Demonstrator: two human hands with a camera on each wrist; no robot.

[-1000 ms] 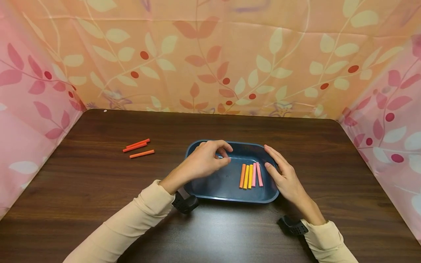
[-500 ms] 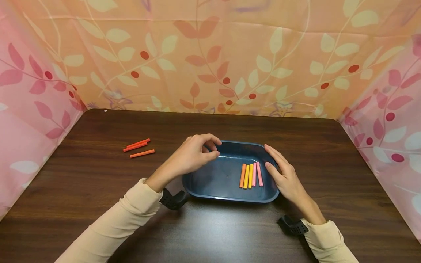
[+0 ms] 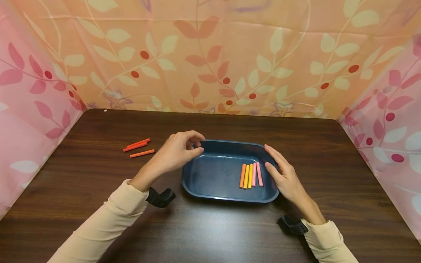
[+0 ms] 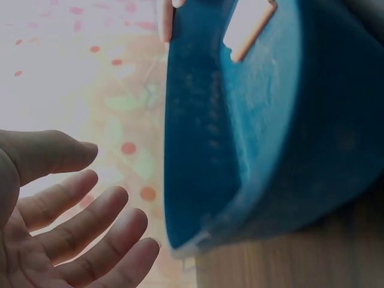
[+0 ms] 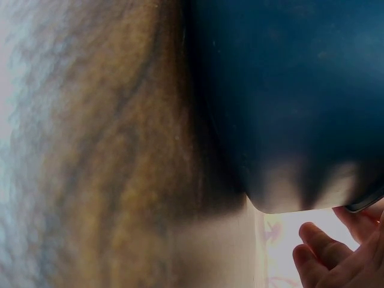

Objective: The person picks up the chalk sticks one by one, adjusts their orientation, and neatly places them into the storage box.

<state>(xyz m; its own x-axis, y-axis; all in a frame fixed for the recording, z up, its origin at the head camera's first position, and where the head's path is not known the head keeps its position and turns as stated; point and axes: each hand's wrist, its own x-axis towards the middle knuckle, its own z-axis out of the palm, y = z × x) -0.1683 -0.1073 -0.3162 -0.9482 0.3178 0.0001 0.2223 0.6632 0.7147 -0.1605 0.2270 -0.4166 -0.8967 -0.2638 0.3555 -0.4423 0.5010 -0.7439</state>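
A dark blue plastic tray (image 3: 210, 199) sits on the table, with several short chalk-like sticks, orange, yellow (image 3: 248, 176) and pink (image 3: 259, 174), side by side near its right end. My left hand (image 3: 175, 151) hovers by the tray's left back corner. In the left wrist view its fingers (image 4: 90, 219) are loosely bent and hold nothing. My right hand (image 3: 287, 179) rests against the tray's right end, fingers extended along the rim. Left of the left hand lie two red sticks (image 3: 136, 146) and an orange stick (image 3: 142, 153) on the wood.
The dark wood table (image 3: 82, 190) reaches to a patterned curtain (image 3: 210, 65) at the back and sides. A small white speck (image 3: 105, 110) shows at the table's back left edge. Black wrist cameras (image 3: 161, 197) sit at both wrists.
My left hand has moved left, from over the tray to its left back corner, toward the loose sticks. My right hand, the tray and the sticks have stayed put.
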